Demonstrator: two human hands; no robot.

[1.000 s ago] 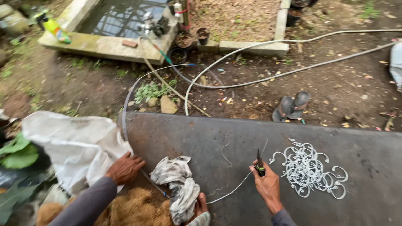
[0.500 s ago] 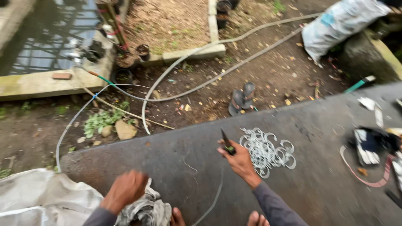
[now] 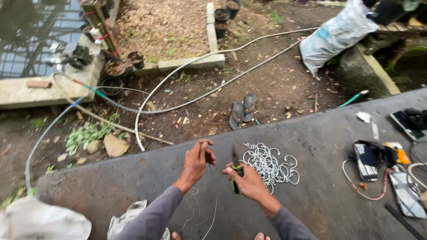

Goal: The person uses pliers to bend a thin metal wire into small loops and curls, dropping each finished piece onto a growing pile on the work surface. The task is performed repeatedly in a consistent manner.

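The supporting surface is a dark grey slab (image 3: 133, 178) running diagonally across the lower part of the view, bordered along its far edge by bare soil. Landmark: a pile of bent white wire loops (image 3: 270, 163) lying near the slab's middle. Right of the pile lie a dark phone (image 3: 365, 156) and a red cord (image 3: 361, 186) curved beside it. Further right, at the slab's edge, are a second phone (image 3: 404, 126) and a third phone (image 3: 406, 194). A scrap of white paper (image 3: 364, 116) lies beyond the pile toward the far right. Left of the pile, at the near edge, lies a crumpled white cloth (image 3: 126, 218).
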